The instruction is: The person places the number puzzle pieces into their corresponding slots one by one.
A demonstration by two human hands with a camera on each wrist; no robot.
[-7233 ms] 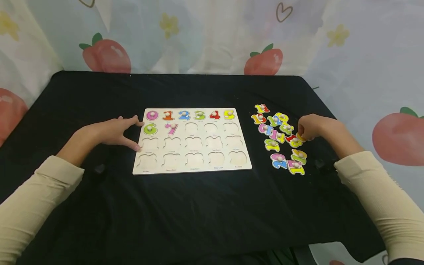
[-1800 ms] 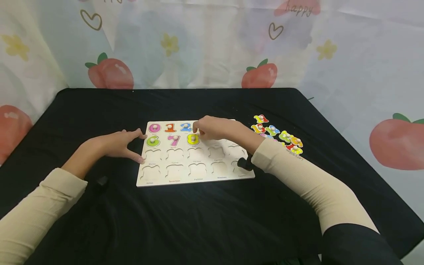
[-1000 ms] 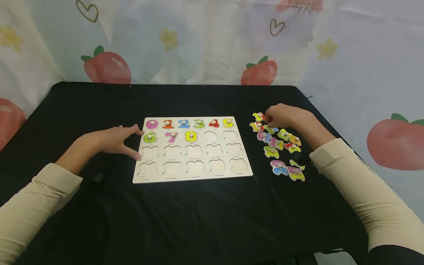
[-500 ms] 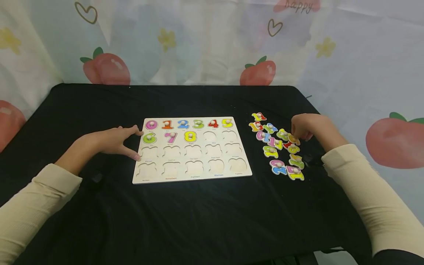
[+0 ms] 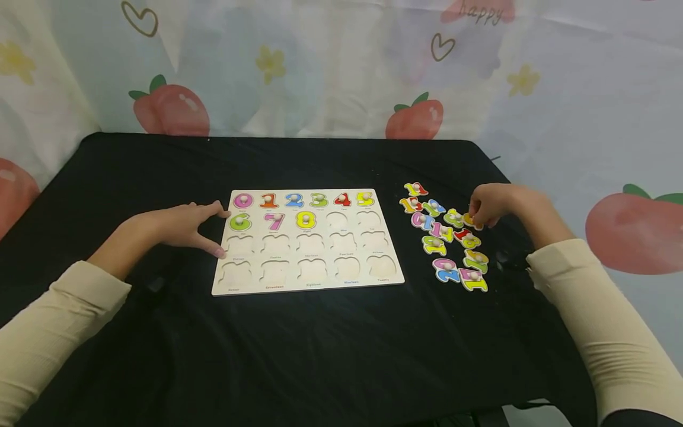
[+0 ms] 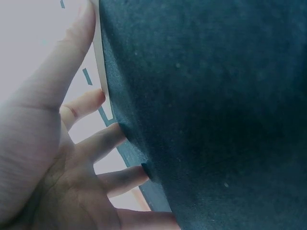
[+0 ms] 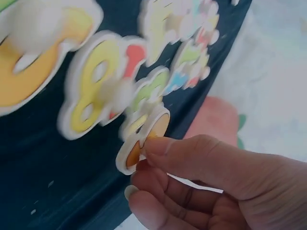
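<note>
A white wooden number puzzle board [image 5: 288, 289] lies on the black cloth, with knobbed number pieces 0 to 8 seated in its upper rows and bare recesses after them. My left hand [image 5: 184, 226] is spread at its left edge; thumb and fingertips touch the board in the left wrist view, where the left hand [image 6: 57, 143] fills the left side. At the loose pile, my right hand [image 5: 498, 204] pinches an orange number piece [image 7: 159, 125] between thumb and fingers. This piece is tilted in the right wrist view, and the fingers partly cover it.
Several loose two-digit pieces lie right of the board, including a pink-and-yellow piece [image 5: 473, 279] nearest the front and a yellow-and-red one [image 5: 415, 189] farthest back. A patterned curtain [image 5: 331, 71] hangs behind the table's black cloth [image 5: 320, 350].
A yellow 8 has been set into the board since the oldest frame. My right hand has left the board for the pile, passed over its back pieces and taken the orange piece. The left hand stays put.
</note>
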